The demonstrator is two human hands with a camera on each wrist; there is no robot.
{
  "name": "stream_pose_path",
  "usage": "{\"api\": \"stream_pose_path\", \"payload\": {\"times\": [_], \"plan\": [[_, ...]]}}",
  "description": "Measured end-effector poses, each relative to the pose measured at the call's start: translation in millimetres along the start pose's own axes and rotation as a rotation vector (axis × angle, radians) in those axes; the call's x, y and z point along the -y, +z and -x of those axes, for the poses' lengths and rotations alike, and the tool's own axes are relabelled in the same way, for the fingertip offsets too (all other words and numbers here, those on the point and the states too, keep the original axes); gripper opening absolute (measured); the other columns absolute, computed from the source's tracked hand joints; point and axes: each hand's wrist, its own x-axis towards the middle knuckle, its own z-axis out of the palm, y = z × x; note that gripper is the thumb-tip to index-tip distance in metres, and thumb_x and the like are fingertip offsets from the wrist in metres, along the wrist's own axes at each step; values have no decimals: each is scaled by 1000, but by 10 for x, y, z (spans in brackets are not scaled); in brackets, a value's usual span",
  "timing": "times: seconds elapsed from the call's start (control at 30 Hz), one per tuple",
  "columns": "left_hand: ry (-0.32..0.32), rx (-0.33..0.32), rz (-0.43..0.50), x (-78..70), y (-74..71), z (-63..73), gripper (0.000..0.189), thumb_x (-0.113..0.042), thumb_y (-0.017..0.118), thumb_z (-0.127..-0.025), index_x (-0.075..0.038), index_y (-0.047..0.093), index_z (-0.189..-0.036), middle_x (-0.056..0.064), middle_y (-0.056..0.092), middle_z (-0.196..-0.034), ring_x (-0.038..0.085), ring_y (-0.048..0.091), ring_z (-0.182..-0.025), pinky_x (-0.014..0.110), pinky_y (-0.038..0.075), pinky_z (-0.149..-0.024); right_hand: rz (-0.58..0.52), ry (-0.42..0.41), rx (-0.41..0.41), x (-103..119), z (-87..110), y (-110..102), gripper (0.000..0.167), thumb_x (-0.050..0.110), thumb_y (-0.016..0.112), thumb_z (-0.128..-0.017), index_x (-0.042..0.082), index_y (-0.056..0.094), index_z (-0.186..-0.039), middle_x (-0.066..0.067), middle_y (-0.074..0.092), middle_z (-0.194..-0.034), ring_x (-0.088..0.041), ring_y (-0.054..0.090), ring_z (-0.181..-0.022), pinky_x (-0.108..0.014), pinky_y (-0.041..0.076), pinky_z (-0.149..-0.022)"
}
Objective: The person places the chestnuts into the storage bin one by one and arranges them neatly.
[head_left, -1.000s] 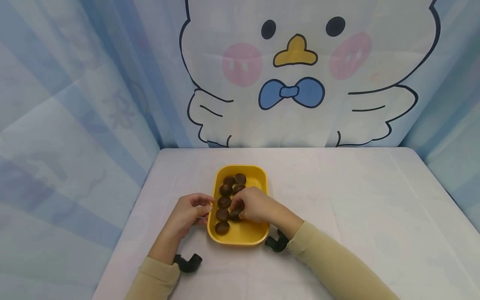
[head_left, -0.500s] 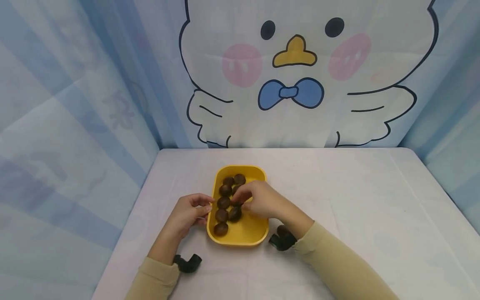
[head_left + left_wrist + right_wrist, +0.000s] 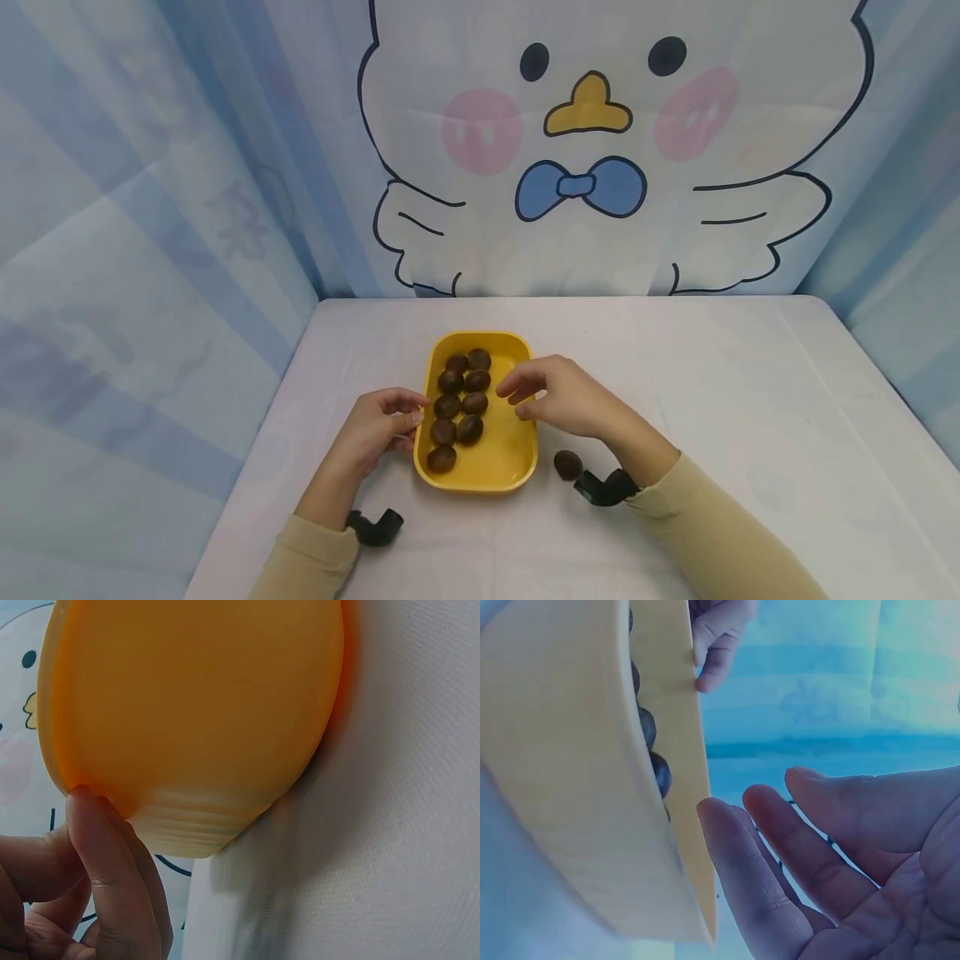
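The yellow tray (image 3: 510, 454) lies on the table with several chestnuts (image 3: 447, 406) inside, standing in two columns along its left half. My left hand (image 3: 378, 429) is at the tray's left side. In the left wrist view its fingertips (image 3: 81, 796) touch the rim from outside. Over the tray's right rim hovers my right hand (image 3: 566, 396), holding nothing, thumb and fingers apart. The right wrist view shows its loosely bent fingers (image 3: 742, 885) beside the tray wall (image 3: 562, 772). A single chestnut (image 3: 567, 465) lies on the table just right of the tray, near the right wrist.
The white-covered table (image 3: 720, 392) extends to the right of the tray. A printed curtain (image 3: 480, 242) with a cartoon bird stands behind it, and blue curtains (image 3: 150, 292) hang at the sides. Black wrist camera mounts (image 3: 375, 527) stick out below both wrists.
My right hand has let go of a chestnut in the second column and drawn back right, uncovering that column and the lone chestnut on the table. The left hand has stayed put.
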Motion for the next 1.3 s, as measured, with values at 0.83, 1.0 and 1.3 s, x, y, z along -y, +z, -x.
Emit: {"api": "stream_pose_path", "payload": {"times": [0.83, 1.0, 1.3], "plan": [[10, 6, -1, 0, 0, -1, 24, 1, 71, -98, -2, 76, -122, 8, 65, -95, 18, 63, -70, 26, 61, -59, -14, 54, 1, -590, 429, -113, 27, 4, 77, -92, 7, 77, -119, -9, 79, -113, -16, 72, -98, -34, 59, -89], [5, 3, -1, 5, -1, -12, 24, 1, 71, -98, -2, 76, -121, 8, 65, -94, 18, 64, -69, 25, 61, -59, 4, 97, -4, -728, 474, -64, 28, 2, 78, -90, 11, 78, -116, -5, 79, -112, -15, 71, -98, -32, 61, -89], [4, -1, -4, 10, 4, -6, 24, 0, 71, -99, -2, 76, -122, 7, 64, -93, 18, 63, -70, 26, 61, -59, -16, 96, 26, -840, 497, 32, 33, 4, 85, -83, 13, 79, -114, -1, 78, -109, -17, 69, -100, -29, 60, -86]]}}
